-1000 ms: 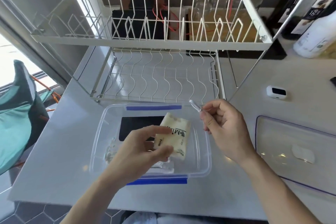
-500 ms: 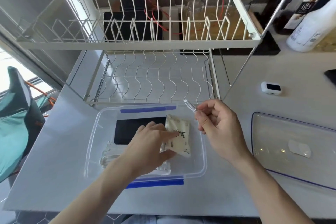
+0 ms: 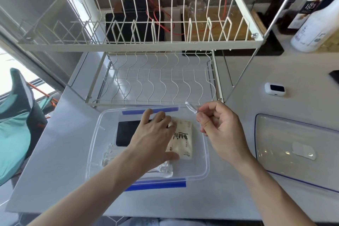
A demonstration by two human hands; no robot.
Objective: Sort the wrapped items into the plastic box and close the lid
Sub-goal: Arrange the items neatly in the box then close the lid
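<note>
A clear plastic box (image 3: pixel 205 161) with blue strips on its rims sits at the counter's near edge. Inside it lie a cream wrapped packet (image 3: pixel 183 140), clear wrapped items (image 3: pixel 110 154) at the left and front, and a black rectangle (image 3: pixel 124 134). My left hand (image 3: pixel 156 134) rests flat inside the box with fingers spread, covering the packet's left side. My right hand (image 3: pixel 218 126) hovers over the box's right rim and pinches a small clear wrapped item (image 3: pixel 191 107) between thumb and forefinger. The clear lid (image 3: pixel 275 134) lies flat on the counter to the right.
A white two-tier wire dish rack (image 3: pixel 157 46) stands right behind the box. A small white device (image 3: pixel 274 88) lies at the right, a white bottle (image 3: pixel 311 31) farther back. The counter's front edge is close below the box; a teal chair (image 3: pixel 16 134) stands at the left.
My left hand lowered the cream packet into the box, laid it flat and spread open over it. My right hand stayed in place with the small clear item.
</note>
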